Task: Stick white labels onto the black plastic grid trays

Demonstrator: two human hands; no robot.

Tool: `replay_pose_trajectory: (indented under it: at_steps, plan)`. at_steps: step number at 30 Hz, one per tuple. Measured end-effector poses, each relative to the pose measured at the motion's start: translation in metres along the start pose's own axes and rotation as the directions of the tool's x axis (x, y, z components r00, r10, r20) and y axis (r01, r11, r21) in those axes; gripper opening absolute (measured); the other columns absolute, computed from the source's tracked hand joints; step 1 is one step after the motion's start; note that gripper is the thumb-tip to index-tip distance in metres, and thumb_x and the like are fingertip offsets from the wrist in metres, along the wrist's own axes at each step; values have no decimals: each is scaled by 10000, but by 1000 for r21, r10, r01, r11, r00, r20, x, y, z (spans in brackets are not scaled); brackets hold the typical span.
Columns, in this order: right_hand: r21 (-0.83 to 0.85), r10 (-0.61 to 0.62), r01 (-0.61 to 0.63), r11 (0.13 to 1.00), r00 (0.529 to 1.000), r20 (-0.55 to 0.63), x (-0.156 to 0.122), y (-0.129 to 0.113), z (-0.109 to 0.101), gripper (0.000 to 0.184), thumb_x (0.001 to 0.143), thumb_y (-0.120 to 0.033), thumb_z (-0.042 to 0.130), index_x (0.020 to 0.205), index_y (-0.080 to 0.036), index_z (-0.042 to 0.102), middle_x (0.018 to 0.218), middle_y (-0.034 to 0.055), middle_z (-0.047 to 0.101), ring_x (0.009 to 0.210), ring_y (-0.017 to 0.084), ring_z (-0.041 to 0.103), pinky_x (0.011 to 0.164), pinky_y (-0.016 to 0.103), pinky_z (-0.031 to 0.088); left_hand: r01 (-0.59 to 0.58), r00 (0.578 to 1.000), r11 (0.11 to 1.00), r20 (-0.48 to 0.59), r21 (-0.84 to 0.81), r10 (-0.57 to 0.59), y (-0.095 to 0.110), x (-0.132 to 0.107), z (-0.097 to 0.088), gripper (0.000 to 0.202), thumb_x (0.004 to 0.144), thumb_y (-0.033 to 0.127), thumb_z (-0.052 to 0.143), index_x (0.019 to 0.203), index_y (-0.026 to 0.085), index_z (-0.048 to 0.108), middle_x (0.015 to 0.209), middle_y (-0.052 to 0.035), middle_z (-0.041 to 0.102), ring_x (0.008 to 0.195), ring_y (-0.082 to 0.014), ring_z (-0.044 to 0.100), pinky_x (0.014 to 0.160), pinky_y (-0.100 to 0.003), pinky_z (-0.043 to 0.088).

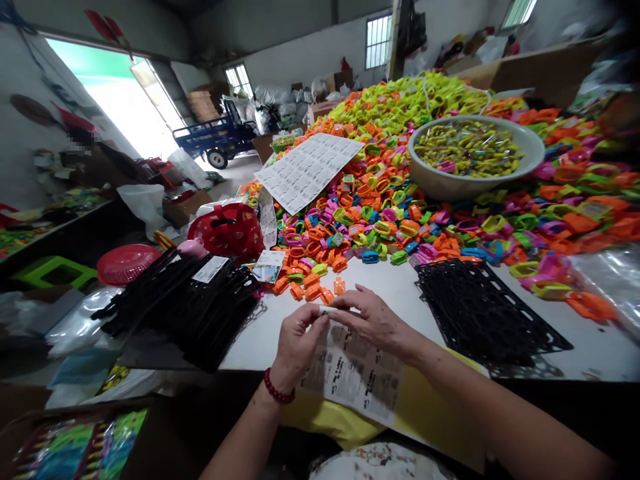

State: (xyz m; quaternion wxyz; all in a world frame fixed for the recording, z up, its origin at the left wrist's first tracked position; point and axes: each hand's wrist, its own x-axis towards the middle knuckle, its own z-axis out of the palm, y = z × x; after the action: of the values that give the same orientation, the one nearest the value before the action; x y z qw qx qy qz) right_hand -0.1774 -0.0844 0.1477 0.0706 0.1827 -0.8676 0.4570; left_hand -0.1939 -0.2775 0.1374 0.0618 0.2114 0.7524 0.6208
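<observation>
My left hand, with a red bead bracelet on its wrist, and my right hand meet at the near edge of the white table. Both pinch at the top edge of a printed sticker sheet that lies over a yellow backing. What sits between the fingertips is too small to name beyond a small white label. Just beyond the hands lie loose orange plastic pieces.
A huge heap of coloured plastic pieces covers the far table, with a white bowl of yellow pieces and another sticker sheet. A black plastic grid lies right, stacked black grids left, beside a red basket.
</observation>
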Motion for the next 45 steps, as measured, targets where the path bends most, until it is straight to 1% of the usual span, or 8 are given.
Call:
replay_pose_trajectory:
  at_steps: [10, 16, 24, 30, 35, 40, 43, 45]
  plan:
    - [-39, -65, 57, 998, 971, -232, -4, -9, 16, 97, 860, -135, 640, 844, -230, 650, 832, -44, 672, 851, 149, 622, 1091, 487, 177, -60, 998, 984, 8, 170, 59, 0, 0, 1, 136, 890, 269, 572, 870, 177, 670, 826, -28, 647, 757, -151, 556, 704, -256, 435]
    - [166, 26, 7, 986, 980, -196, -2, -9, 11, 69, 882, -282, 658, 899, -224, 692, 851, 12, 679, 814, 172, 616, 832, 341, 431, -114, 993, 982, 47, 150, 108, 1, 2, 4, 141, 888, 240, 554, 919, 184, 680, 892, -38, 665, 819, -162, 578, 759, -267, 450]
    - [-429, -312, 191, 883, 922, -232, -12, 0, 20, 174, 921, -162, 532, 995, -246, 665, 970, 19, 696, 927, 185, 602, 1117, 510, 175, 211, 977, 965, 0, -153, -214, 0, 6, 9, 332, 840, 462, 619, 740, 146, 616, 669, 6, 563, 632, -119, 496, 580, -226, 391]
    - [-608, -524, 349, 713, 842, -131, -32, -2, 29, 225, 916, -115, 505, 1057, -242, 626, 1006, 10, 709, 991, 191, 597, 1180, 503, 146, 508, 858, 743, 176, -435, -483, 0, 19, 2, 311, 647, 347, 816, 753, 118, 634, 633, 9, 609, 537, -91, 523, 527, -204, 393]
    - [-581, -582, 419, 698, 804, -119, -61, -36, 16, 201, 875, -111, 532, 1024, -214, 618, 978, 1, 712, 985, 182, 612, 1203, 480, 138, 638, 766, 680, 203, -361, -611, -1, 40, -6, 330, 618, 318, 831, 799, 130, 629, 678, -45, 684, 551, -162, 617, 496, -244, 458]
    - [-312, -409, 310, 898, 849, -333, -91, -73, -31, 165, 913, -203, 507, 1048, -266, 578, 904, -20, 702, 893, 170, 637, 1189, 469, 194, 586, 790, 750, 12, -309, -613, -25, 65, -14, 380, 599, 340, 820, 847, 185, 577, 652, 4, 660, 543, -170, 614, 498, -262, 481]
    - [-124, -105, 50, 991, 867, -487, -105, -54, -79, 139, 915, -218, 535, 1015, -291, 598, 899, -14, 682, 868, 178, 631, 1150, 499, 253, 480, 864, 860, -73, -172, -497, -47, 82, -29, 381, 610, 383, 774, 842, 203, 532, 662, 27, 619, 552, -160, 580, 522, -264, 470]
    - [12, 108, -121, 993, 826, -553, -116, -24, -116, 106, 912, -253, 553, 987, -272, 625, 919, 7, 667, 882, 185, 618, 1064, 466, 373, 432, 898, 893, -152, 128, -412, -56, 93, -42, 357, 643, 421, 718, 839, 192, 526, 707, -10, 610, 639, -205, 596, 589, -310, 488]
